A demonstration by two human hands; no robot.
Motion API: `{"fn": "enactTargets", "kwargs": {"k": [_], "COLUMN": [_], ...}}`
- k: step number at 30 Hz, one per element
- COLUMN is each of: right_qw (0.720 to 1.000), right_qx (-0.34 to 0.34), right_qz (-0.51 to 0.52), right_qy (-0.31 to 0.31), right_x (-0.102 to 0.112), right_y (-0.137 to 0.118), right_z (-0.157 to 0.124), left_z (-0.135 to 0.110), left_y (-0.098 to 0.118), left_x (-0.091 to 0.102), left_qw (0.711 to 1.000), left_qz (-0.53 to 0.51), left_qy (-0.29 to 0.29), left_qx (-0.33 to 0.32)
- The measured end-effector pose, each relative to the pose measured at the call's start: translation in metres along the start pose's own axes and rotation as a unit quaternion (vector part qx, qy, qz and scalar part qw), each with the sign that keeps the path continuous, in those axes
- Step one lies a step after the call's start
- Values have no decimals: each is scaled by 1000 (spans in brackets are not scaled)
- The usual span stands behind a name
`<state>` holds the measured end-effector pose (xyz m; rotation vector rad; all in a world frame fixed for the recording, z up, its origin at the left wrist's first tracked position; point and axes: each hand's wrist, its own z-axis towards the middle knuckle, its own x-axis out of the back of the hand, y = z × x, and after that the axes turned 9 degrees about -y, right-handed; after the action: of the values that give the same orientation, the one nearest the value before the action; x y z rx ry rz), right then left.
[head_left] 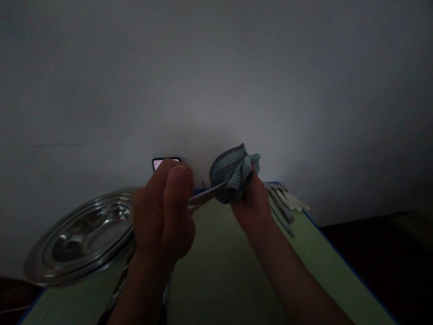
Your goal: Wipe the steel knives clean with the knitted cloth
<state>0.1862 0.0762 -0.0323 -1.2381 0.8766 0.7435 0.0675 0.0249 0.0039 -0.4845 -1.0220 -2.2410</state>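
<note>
Left hand: I grip flat grey metal utensil, fingers closed, likely to steady it; far end meets blue-green, dark-edged cloth. Right hand bunches cloth, probably for snug contact. Left of cloth: round shiny steel bowl; right: pale-handled cutlery.

1 bunched grey-green cloth; 1 metal utensil, tilted, end against cloth.

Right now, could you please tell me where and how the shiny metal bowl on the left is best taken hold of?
Probably by the wide, flared rim of the metal bowl, from the near left: that edge is exposed and seems to jut past the table, while the left hand hides the bowl's right end and the wall rises behind.
</note>
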Motion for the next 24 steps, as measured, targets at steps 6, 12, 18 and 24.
{"fn": "enactTargets", "kwargs": {"k": [6,12,18,24], "right_qw": [997,994,998,999], "right_qx": [-68,-108,-54,-26], "right_qz": [28,12,8,12], "right_qy": [-1,11,44,28], "right_x": [-14,-19,-10,-3], "right_y": [18,24,20,18], "right_z": [-22,-33,-17,-9], "left_z": [-3,-3,9,10], "left_y": [-1,-2,-16,-21], "left_x": [-19,-24,-5,14], "left_qw": [998,999,963,898], "left_qz": [20,19,-36,-18], "left_qy": [30,-43,-267,-438], "left_qx": [-42,-16,26,43]}}
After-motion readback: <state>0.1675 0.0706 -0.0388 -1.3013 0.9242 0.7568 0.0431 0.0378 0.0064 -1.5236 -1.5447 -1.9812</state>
